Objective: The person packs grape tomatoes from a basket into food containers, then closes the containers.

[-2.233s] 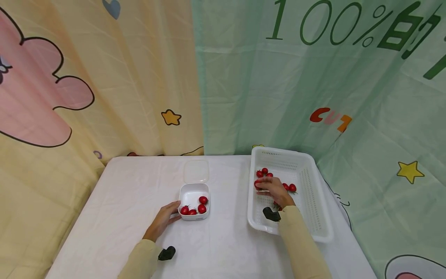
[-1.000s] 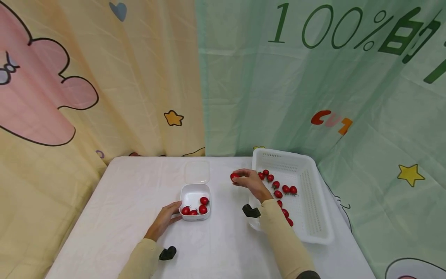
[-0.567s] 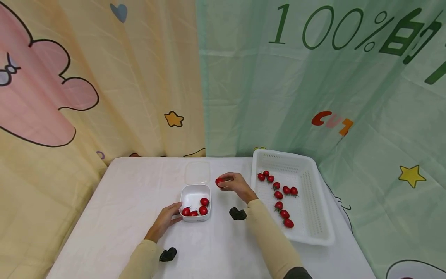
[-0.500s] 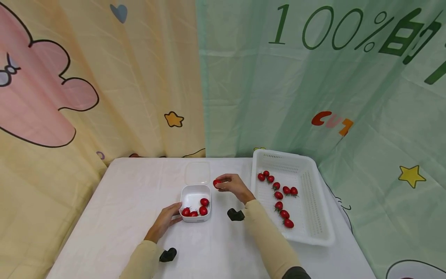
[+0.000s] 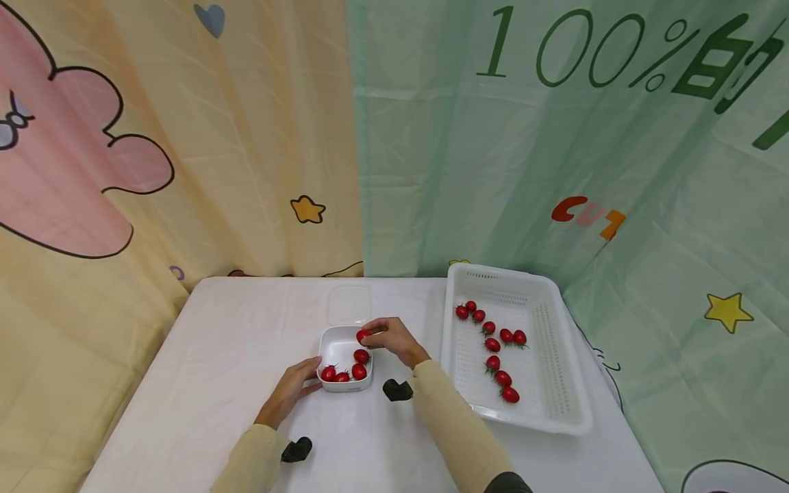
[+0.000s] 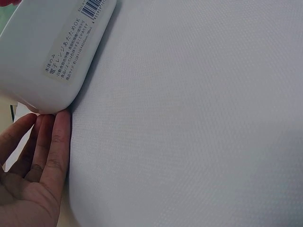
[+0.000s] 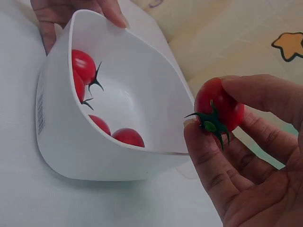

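Observation:
Between thumb and fingertips, my right hand (image 5: 394, 339) pinches a cherry tomato (image 7: 218, 106) with a green stem, held over the far right corner of a square white box (image 7: 109, 163). Several tomatoes (image 5: 359, 371) lie inside along the box's near and right sides. My left hand (image 5: 294, 387) holds the box at its left side, with one fingertip over the rim in the right wrist view. In the left wrist view, the fingers (image 6: 57, 142) reach up to the box's corner, beside a printed label.
A clear lid (image 5: 349, 305) lies flat behind the box. To the right stands a white perforated basket (image 5: 548, 356) with several more tomatoes (image 5: 492, 344) scattered in its left half. Curtains (image 5: 425, 171) hang behind the white-covered table (image 5: 216, 342).
My right hand has picked a tomato out of the basket and carried it left to the box. The left hand has stayed at the box's side.

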### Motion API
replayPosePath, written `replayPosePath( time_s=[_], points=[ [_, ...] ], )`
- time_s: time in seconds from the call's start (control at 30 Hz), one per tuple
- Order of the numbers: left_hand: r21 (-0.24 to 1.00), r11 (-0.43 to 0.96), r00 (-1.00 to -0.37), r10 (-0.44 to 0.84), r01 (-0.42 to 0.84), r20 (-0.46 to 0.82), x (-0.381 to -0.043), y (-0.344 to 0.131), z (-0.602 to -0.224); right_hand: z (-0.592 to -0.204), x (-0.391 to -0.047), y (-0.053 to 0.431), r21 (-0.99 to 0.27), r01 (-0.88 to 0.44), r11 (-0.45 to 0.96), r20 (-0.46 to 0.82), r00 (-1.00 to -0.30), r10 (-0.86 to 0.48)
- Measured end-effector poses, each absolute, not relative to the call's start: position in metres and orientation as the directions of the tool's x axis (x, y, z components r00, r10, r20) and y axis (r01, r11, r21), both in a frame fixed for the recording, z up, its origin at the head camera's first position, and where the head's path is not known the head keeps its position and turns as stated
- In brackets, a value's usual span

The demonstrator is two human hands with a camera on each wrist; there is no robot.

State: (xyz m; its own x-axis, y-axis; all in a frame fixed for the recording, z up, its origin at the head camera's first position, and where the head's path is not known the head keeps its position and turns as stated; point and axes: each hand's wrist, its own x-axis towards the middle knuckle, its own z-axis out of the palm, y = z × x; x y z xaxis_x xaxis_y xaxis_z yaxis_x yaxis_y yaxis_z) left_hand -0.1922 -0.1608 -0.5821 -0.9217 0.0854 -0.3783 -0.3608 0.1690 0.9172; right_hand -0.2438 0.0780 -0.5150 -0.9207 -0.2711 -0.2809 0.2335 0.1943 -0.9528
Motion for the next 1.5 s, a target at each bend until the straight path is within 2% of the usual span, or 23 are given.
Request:
replayPosePath(
  time_s=[0.17, 0.53, 0.8, 1.0, 1.5],
  points=[
    [0.916, 0.162, -0.919, 0.088, -0.367, -0.384, -0.193, -0.16, -0.582, -0.516, -0.243, 0.075, -0.951, 0.236, 0.201, -0.286, -0.918, -0.275],
    [0.911, 0.149, -0.913, 0.087, -0.384, -0.399, -0.194, -0.16, -0.581, -0.508, -0.244, 0.089, -0.973, 0.176, 0.149, -0.214, -0.928, -0.305],
    [0.916, 0.147, -0.914, 0.112, -0.374, -0.391, -0.194, -0.162, -0.582, -0.499, -0.244, 0.113, -0.984, 0.141, 0.111, -0.167, -0.947, -0.274],
    [0.91, 0.153, -0.91, 0.098, -0.385, -0.402, -0.196, -0.161, -0.582, -0.494, -0.245, 0.134, -0.986, 0.164, 0.042, -0.17, -0.952, -0.255],
    [0.91, 0.162, -0.912, 0.099, -0.381, -0.399, -0.195, -0.162, -0.581, -0.493, -0.238, 0.196, -0.987, 0.158, 0.024, -0.158, -0.94, -0.301]
  ],
)
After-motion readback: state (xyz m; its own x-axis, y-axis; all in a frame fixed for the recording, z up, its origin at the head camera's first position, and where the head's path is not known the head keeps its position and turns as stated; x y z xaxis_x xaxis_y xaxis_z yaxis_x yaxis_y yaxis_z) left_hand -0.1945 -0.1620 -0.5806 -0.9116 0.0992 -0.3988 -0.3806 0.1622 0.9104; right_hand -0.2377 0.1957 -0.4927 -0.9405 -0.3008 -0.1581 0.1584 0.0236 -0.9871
